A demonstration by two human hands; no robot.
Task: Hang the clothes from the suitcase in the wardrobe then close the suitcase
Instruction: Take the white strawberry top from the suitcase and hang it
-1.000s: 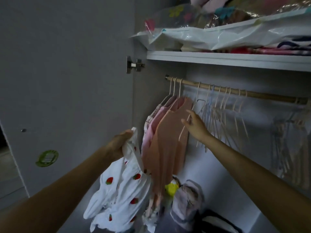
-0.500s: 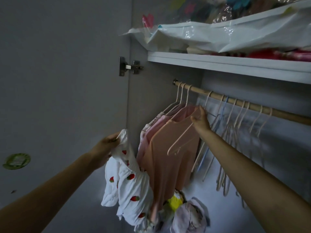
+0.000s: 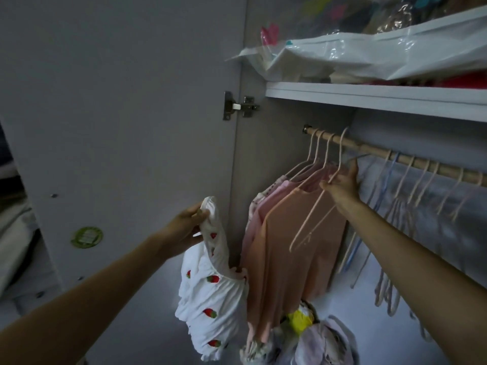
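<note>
My left hand (image 3: 184, 227) grips the top edge of a white garment with red strawberries (image 3: 210, 299), which hangs down in front of the open wardrobe. My right hand (image 3: 342, 184) pinches the neck of an empty pale pink hanger (image 3: 313, 214), whose hook sits on the wooden rail (image 3: 374, 151). Just left of that hanger, a peach garment (image 3: 284, 259) and pink garments (image 3: 258, 206) hang from the rail. The suitcase is out of view.
Several empty hangers (image 3: 411, 196) hang along the rail to the right. A shelf (image 3: 369, 97) above carries plastic storage bags (image 3: 369, 54). The open wardrobe door (image 3: 118, 127) stands at left. Bundled clothes (image 3: 316, 338) lie on the wardrobe floor.
My right hand has climbed from the hanger's lower part to its neck near the rail. My left hand with the strawberry garment has risen slightly. The camera has tilted upward.
</note>
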